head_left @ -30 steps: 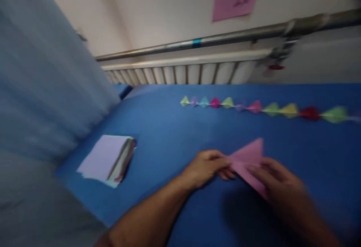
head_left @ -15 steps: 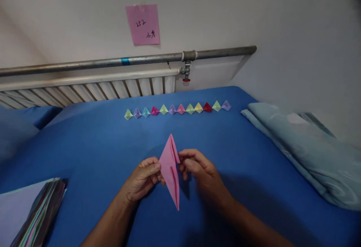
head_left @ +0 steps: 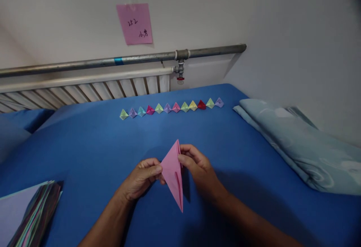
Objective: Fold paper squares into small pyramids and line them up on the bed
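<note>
A pink folded paper (head_left: 171,171) is held up over the blue surface, its long folded edges facing right and its corners pointing up and down. My left hand (head_left: 145,177) pinches its left corner between thumb and fingers. On the other side, my right hand (head_left: 197,168) grips the upper right edge, thumb in front and fingers behind. Farther back, a row of small folded paper pieces (head_left: 167,108) in several colours lies across the blue surface (head_left: 93,145).
A stack of coloured paper sheets (head_left: 36,213) lies at the lower left. At the right is a folded pale green cloth (head_left: 293,145). Behind the surface are a radiator (head_left: 113,88), a metal pipe (head_left: 214,51) and a pink note (head_left: 135,24) on the wall.
My right hand has closed on the upper right edge of the pink paper, whose upper flaps now lie closer together. The view has shifted slightly, moving the background left.
</note>
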A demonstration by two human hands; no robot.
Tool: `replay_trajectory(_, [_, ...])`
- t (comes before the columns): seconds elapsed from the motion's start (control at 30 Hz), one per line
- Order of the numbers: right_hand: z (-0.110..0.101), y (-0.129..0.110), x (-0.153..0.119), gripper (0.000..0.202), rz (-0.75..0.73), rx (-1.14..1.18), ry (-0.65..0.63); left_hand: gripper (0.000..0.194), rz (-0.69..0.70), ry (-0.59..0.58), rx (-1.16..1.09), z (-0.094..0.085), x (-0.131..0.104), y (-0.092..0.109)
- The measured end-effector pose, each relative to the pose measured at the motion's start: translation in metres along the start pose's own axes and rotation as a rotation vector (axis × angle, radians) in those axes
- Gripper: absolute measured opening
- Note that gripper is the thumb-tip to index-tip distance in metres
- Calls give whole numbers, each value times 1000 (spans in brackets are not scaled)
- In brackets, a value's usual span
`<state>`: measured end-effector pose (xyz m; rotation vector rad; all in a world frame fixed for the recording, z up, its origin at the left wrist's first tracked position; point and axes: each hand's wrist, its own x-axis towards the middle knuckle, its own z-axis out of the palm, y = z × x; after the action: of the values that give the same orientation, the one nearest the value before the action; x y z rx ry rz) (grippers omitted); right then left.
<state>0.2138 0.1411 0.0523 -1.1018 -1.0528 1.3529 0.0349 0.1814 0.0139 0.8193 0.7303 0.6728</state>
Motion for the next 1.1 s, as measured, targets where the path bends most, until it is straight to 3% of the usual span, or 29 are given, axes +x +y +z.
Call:
replay_trajectory(0.27, [-4,10,5,21,89,139,-75,30,5,-13,-2,-1,0,0])
replay_trajectory(0.5, [-6,3,5,8,15,-27,-42,27,9,24,73,0,1,0])
replay_trajectory(0.77, [-16,14,15,27,41,-28,-74,30,-15,39,165,-5,3,-5])
replay_trajectory(1.1, [-15,26,16,17,202,-8,-128,30,-32,50,192,-4,2,-3])
